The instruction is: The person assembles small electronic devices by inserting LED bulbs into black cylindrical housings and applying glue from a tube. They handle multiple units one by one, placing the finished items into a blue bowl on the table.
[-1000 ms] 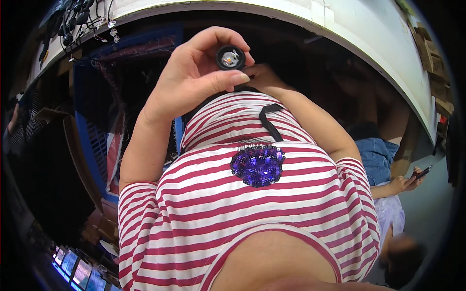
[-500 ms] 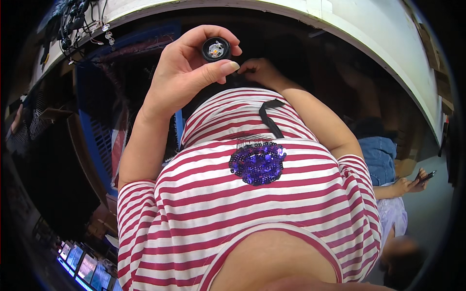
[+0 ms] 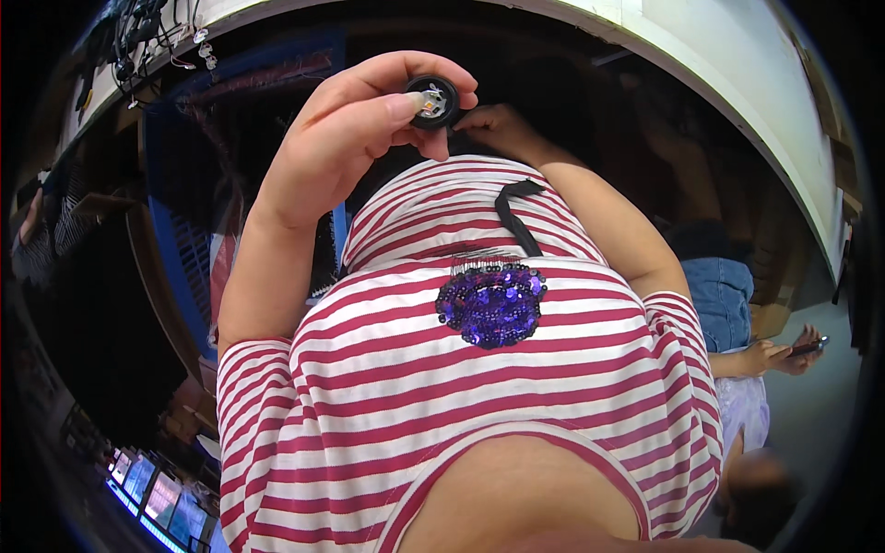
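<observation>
My left hand (image 3: 355, 120) is raised at the top middle, its fingers curled round a small round black housing (image 3: 451, 103) whose open face is toward me. Inside it sits a pale round LED board (image 3: 433, 108) with a yellow chip, and my left thumb lies on the board's edge. Just behind and to the right, low in the shadow, is my right hand (image 3: 499, 131). Its fingers are drawn together close to the underside of the left hand; what they pinch, if anything, is too dark to make out.
A white worktop edge (image 3: 682, 69) curves across the top. Black cables with small connectors (image 3: 138, 41) hang over it at the upper left. Below them stands a blue plastic crate (image 3: 175, 267). At the right another person holds a phone (image 3: 809, 347); lit screens (image 3: 157, 498) show lower left.
My left hand has shifted slightly right with the black housing, which has turned a little. The thumb has moved from below the rim onto the LED board. My right hand has hardly moved.
</observation>
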A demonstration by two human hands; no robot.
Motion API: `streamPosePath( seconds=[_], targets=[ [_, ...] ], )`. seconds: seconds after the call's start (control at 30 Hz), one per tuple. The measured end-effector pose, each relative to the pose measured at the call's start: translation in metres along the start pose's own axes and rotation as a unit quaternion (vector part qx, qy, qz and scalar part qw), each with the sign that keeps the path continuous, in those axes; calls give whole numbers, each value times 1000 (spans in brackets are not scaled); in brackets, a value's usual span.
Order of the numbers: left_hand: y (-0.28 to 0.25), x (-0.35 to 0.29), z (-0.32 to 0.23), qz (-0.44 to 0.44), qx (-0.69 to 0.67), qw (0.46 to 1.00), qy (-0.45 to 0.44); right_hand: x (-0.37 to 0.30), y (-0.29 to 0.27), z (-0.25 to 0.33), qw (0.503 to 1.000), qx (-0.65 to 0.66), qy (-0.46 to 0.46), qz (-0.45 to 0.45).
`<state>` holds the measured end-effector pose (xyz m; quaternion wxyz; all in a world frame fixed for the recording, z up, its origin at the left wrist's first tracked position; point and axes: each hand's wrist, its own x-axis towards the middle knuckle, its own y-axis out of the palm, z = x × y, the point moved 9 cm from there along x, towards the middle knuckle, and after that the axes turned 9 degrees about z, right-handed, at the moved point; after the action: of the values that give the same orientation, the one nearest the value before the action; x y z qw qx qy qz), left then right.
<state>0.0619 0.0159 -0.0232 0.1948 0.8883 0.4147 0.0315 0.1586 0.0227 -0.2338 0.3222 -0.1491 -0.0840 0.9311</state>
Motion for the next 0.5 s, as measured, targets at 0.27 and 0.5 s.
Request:
streamPosePath(
  seconds=[0.27, 0.5],
  targets=[
    [1, -6, 4, 13, 9, 1000, -20, 1, 1, 4, 998, -26, -54, -4],
    [2, -7, 4, -2, 63, 998, -27, -1, -1, 2, 1000, 12, 1, -11]
  ],
)
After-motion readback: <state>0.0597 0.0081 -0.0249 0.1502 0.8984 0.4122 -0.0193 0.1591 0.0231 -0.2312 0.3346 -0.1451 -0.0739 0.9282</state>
